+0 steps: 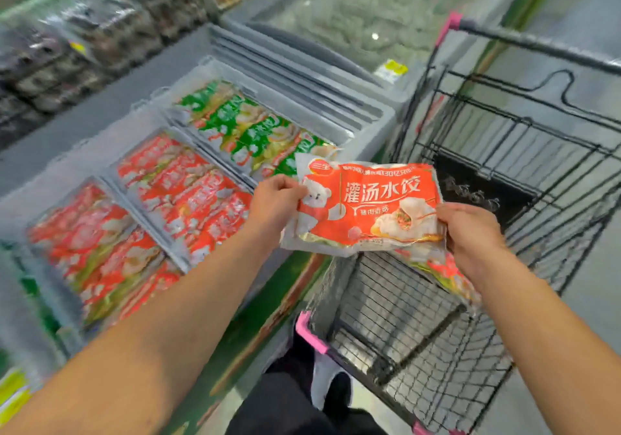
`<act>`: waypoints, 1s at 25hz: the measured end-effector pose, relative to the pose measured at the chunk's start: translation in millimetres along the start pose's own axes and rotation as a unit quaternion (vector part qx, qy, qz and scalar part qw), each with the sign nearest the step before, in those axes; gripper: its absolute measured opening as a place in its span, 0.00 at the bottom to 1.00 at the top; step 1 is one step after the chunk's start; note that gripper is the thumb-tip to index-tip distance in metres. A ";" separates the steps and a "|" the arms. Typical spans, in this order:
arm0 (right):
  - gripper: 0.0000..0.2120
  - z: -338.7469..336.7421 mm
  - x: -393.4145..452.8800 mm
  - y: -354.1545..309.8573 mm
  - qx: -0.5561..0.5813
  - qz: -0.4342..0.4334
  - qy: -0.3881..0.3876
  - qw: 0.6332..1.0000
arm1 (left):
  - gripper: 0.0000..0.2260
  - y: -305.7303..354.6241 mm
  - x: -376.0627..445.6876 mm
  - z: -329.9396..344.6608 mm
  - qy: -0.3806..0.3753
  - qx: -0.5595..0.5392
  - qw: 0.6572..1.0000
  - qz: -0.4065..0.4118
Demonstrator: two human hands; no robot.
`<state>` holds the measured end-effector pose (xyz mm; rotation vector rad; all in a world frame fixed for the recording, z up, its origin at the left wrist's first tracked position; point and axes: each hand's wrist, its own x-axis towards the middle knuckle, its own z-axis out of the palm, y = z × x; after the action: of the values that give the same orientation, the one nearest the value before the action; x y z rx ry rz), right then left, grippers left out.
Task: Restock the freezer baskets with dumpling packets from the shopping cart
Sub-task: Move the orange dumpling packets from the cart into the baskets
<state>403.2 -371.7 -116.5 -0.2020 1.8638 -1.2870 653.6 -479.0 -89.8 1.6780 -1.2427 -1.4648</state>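
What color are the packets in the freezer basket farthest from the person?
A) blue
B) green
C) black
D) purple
B: the farthest basket holds green packets, while the two nearer baskets hold red ones like the red packet gripped by both hands.

A second packet (450,275) lies mostly hidden beneath the right hand (470,233); freezer baskets (188,172) are blurred.

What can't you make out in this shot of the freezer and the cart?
Head view:
- Packets in freezer baskets: print lost to motion blur.
- Second packet: mostly hidden under the top packet and right hand.
- Left hand: fingertips hidden behind the packet.
- Shopping cart: cut off by the right edge.
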 end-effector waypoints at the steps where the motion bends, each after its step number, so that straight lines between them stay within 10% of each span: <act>1: 0.06 15.0 -12.7 -7.9 -0.008 -0.012 -0.029 0.999 | 0.10 2.6 -13.3 -22.8 0.029 -0.023 0.999 -0.011; 11: 0.04 178.5 -101.3 -21.5 -0.132 -0.107 -0.236 0.957 | 0.09 -46.1 -84.7 -216.2 0.209 -0.304 0.928 -0.060; 25: 0.03 399.0 -240.2 48.3 -0.269 -0.215 -0.310 0.886 | 0.11 -159.3 -106.0 -438.5 0.336 -0.236 0.905 -0.106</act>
<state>852.9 -494.8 -73.9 -1.2334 1.5921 -0.7847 1122.4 -383.7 -85.8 1.7691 -0.3072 -1.0267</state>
